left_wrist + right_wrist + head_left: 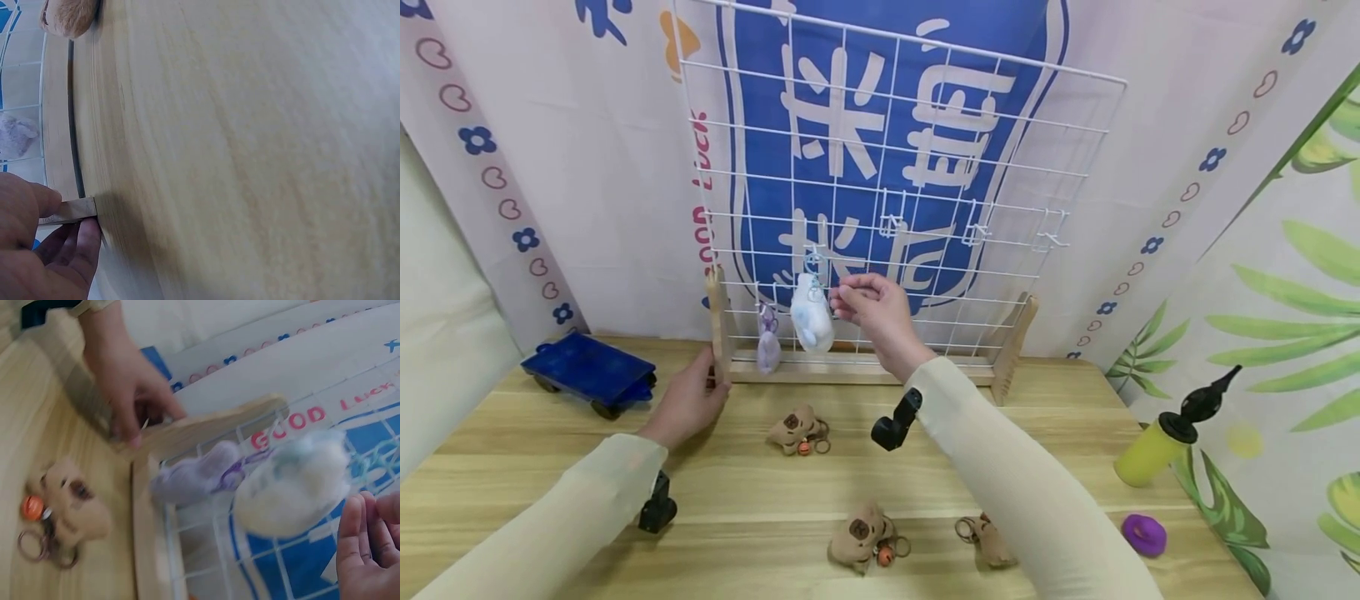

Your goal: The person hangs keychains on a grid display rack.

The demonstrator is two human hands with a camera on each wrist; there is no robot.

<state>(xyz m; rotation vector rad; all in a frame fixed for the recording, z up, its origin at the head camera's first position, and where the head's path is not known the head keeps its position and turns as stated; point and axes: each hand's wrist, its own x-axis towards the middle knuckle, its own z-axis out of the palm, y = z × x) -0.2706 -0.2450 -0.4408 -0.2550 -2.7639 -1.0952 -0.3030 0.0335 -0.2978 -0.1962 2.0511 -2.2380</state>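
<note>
A white plush keychain with pale blue patches [812, 317] hangs by a teal chain from a hook on the white wire grid [917, 154]. Right beside it is my right hand [883, 321], fingers loosely bent, with nothing visible between them; the fingertips look apart from the plush in the right wrist view. Lower left on the grid hangs a smaller purple plush keychain [768, 346]. My left hand [688, 400] pinches the left wooden upright [720, 325] of the stand between thumb and fingers, low down; the left wrist view shows this grip closely.
Brown plush keychains with rings lie on the table: one [797, 428] before the stand, one [861, 537] nearer, another [992, 542] partly behind my right sleeve. A blue cart [587, 371] stands left. At right are a yellow pump [1150, 450] and a purple ring [1144, 535].
</note>
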